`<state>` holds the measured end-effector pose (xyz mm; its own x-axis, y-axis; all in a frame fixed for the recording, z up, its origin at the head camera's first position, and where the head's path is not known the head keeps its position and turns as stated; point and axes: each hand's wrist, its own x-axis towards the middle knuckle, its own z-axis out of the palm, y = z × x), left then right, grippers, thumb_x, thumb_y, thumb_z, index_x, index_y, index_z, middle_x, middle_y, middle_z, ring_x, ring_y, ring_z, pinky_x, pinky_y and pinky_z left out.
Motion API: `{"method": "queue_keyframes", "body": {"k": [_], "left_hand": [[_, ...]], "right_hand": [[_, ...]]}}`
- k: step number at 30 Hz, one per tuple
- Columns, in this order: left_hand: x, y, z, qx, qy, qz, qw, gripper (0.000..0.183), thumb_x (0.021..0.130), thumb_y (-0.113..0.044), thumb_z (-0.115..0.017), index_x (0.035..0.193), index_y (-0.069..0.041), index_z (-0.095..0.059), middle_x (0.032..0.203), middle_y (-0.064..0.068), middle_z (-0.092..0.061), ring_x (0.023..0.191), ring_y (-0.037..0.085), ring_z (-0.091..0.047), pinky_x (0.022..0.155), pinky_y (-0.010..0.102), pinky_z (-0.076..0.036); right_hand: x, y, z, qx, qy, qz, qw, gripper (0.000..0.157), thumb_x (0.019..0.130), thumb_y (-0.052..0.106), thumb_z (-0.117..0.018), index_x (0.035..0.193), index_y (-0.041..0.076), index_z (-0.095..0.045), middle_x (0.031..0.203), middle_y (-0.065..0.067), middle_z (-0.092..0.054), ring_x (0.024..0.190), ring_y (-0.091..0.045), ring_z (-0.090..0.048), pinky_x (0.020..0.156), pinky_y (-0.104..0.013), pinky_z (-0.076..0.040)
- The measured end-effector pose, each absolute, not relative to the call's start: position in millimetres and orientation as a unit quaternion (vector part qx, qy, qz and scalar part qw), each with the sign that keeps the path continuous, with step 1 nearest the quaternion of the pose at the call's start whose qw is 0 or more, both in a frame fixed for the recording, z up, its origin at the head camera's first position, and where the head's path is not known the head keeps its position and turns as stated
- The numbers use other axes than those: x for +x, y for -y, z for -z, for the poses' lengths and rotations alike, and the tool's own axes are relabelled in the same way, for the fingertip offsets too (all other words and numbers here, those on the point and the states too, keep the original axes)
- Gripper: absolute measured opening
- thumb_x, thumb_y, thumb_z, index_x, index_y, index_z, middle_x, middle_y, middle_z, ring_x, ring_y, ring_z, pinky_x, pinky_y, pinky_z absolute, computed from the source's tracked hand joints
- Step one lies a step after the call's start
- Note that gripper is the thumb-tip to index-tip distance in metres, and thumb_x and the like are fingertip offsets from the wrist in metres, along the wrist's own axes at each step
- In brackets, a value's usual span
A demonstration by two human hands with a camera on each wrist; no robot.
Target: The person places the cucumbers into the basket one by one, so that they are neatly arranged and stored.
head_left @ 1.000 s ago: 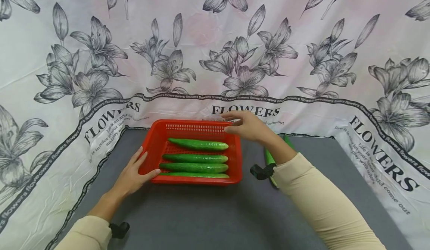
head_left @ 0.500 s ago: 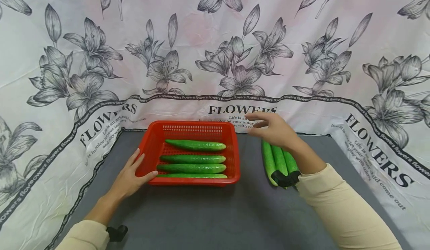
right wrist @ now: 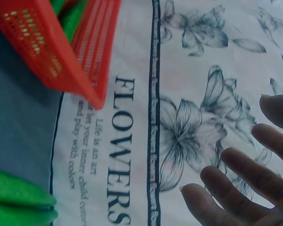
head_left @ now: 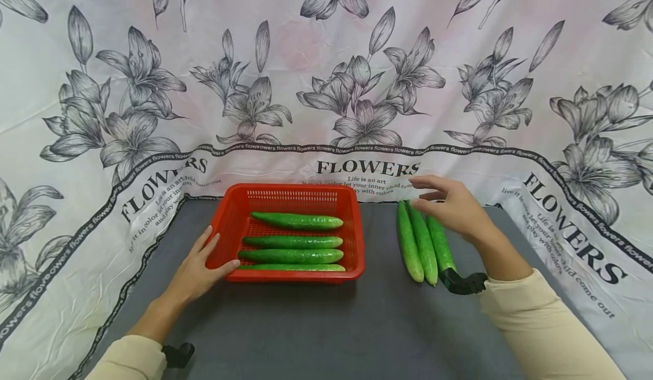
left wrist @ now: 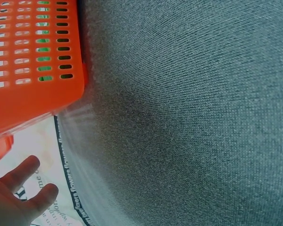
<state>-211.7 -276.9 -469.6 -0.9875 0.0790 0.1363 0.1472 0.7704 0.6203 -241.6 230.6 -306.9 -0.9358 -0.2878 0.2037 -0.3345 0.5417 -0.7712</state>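
A red plastic basket [head_left: 296, 277] with slotted walls holds several green cucumbers [head_left: 297, 221], lying crosswise. My left hand [head_left: 193, 275] rests at its left side, fingers spread along the wall and thumb near the front left corner. In the left wrist view, fingers [left wrist: 23, 174] show beside the basket's slotted wall [left wrist: 33, 101]. To the right of the basket, three cucumbers [head_left: 422, 244] lie side by side, pointing away from me. Above their far ends hovers my right hand [head_left: 454, 207], fingers loosely bent and holding nothing. The right wrist view shows its fingers [right wrist: 231, 197] spread apart.
A grey cloth [head_left: 285, 334] covers the table. Behind and along both sides hangs a white floral curtain [head_left: 285, 113] with printed lettering. Black straps [head_left: 461, 282] sit at both wrists.
My right hand has moved right, from above the basket's far right corner to over the three cucumbers, uncovering more of them. The left hand stays at the basket.
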Motion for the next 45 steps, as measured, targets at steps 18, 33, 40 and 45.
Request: {"method": "queue_keyframes", "body": {"k": [18, 33, 40, 45], "left_hand": [[-211.3, 277.6, 468.6, -0.06, 0.941, 0.33, 0.048, 0.093, 0.085, -0.057, -0.064, 0.151, -0.002, -0.028, 0.159, 0.011, -0.013, 0.134, 0.043, -0.027, 0.099, 0.064, -0.032], [-210.2, 277.0, 467.1, -0.062, 0.941, 0.331, 0.045, 0.094, 0.085, -0.058, -0.064, 0.151, -0.002, -0.028, 0.159, 0.011, -0.012, 0.134, 0.043, -0.027, 0.099, 0.064, -0.031], [-211.1, 276.5, 467.4, -0.062, 0.942, 0.327, 0.05, 0.093, 0.085, -0.057, -0.064, 0.151, -0.002, -0.029, 0.159, 0.011, -0.013, 0.134, 0.043, -0.027, 0.099, 0.064, -0.031], [-211.2, 276.6, 467.3, -0.06, 0.941, 0.331, 0.047, 0.093, 0.085, -0.057, -0.064, 0.151, -0.002, -0.028, 0.159, 0.011, -0.013, 0.134, 0.042, -0.027, 0.099, 0.063, -0.032]], "right_hand": [[-242.3, -290.0, 350.0, 0.105, 0.876, -0.47, -0.011, 0.061, 0.097, 0.029, -0.061, 0.147, 0.002, -0.038, 0.142, -0.028, -0.04, 0.123, -0.047, -0.044, 0.086, -0.053, -0.049], [-255.6, -318.7, 389.4, 0.021, 0.876, -0.477, -0.064, 0.072, 0.095, 0.036, -0.062, 0.151, 0.003, -0.029, 0.144, -0.032, -0.034, 0.121, -0.05, -0.044, 0.085, -0.052, -0.05], [-260.7, -328.6, 406.0, -0.006, 0.866, -0.49, -0.1, 0.074, 0.097, 0.036, -0.06, 0.153, 0.004, -0.023, 0.146, -0.033, -0.029, 0.126, -0.051, -0.036, 0.089, -0.056, -0.046], [-264.1, -333.8, 420.1, -0.019, 0.861, -0.493, -0.122, 0.076, 0.097, 0.036, -0.059, 0.153, 0.003, -0.019, 0.147, -0.035, -0.026, 0.126, -0.054, -0.033, 0.091, -0.059, -0.043]]}}
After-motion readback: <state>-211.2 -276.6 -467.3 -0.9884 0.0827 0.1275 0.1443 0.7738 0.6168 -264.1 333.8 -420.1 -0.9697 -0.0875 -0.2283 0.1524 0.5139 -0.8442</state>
